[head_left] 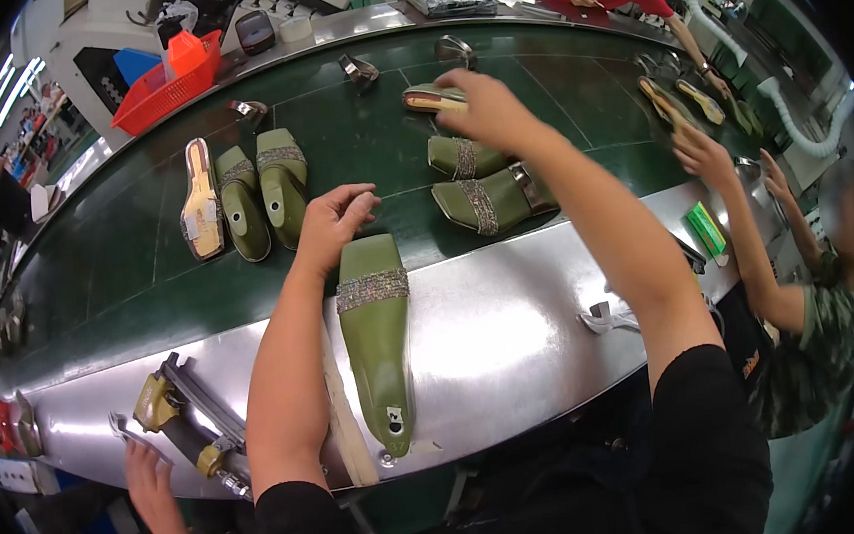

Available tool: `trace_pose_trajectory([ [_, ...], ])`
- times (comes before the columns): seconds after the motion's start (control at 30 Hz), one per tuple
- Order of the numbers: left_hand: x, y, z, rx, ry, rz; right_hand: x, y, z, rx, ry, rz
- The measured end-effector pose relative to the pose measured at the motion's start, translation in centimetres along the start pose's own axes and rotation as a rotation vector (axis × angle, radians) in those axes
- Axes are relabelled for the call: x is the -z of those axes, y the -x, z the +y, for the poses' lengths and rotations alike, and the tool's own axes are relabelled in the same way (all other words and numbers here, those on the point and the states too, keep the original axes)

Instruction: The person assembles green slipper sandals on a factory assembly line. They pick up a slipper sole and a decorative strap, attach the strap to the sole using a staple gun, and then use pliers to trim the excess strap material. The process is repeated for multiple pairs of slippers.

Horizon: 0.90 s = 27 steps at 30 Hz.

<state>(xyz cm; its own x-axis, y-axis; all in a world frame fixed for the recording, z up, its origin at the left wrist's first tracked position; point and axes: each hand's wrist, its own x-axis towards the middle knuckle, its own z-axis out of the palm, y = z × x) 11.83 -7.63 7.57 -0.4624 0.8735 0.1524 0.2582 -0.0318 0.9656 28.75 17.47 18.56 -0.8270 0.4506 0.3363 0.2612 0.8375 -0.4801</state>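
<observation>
A green shoe last point(376, 351) with a glittery strap across it lies on the metal bench edge, its holed heel end toward me. My left hand point(334, 229) hovers just beyond its toe, fingers loosely bent and thumb apart, with nothing visible in it. Farther out, my right hand point(490, 111) has its fingers and thumb around one end of a sandal point(424, 99), whose tan and reddish underside faces up. Two more green lasts with glittery straps, a smaller one point(453, 156) and a larger one point(477, 203), rest below my right forearm and hand.
At left on the green belt point(337, 144) lie a tan sole piece point(201, 199) and two strapped lasts point(282, 183). Metallic curved pieces point(360, 71) sit farther back. A yellow air tool point(162, 408) and red basket point(172, 86) are at left. Co-workers' hands point(704, 157) reach in at right.
</observation>
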Motion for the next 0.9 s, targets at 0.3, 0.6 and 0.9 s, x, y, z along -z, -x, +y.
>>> trace_pose_trajectory([
  [0.3, -0.4, -0.6, -1.1, 0.0, -0.28, -0.018, -3.8, -6.5, 11.8, -0.393, 0.375, -0.317],
  [0.6, -0.8, -1.0, -0.6, -0.049, -0.368, 0.008, 0.4, -4.2, 11.3, -0.284, -0.547, -0.018],
  [0.9, -1.7, -1.7, -0.9, -0.102, -0.226, 0.036, 4.1, 4.5, 0.4, -0.168, -1.168, 0.121],
])
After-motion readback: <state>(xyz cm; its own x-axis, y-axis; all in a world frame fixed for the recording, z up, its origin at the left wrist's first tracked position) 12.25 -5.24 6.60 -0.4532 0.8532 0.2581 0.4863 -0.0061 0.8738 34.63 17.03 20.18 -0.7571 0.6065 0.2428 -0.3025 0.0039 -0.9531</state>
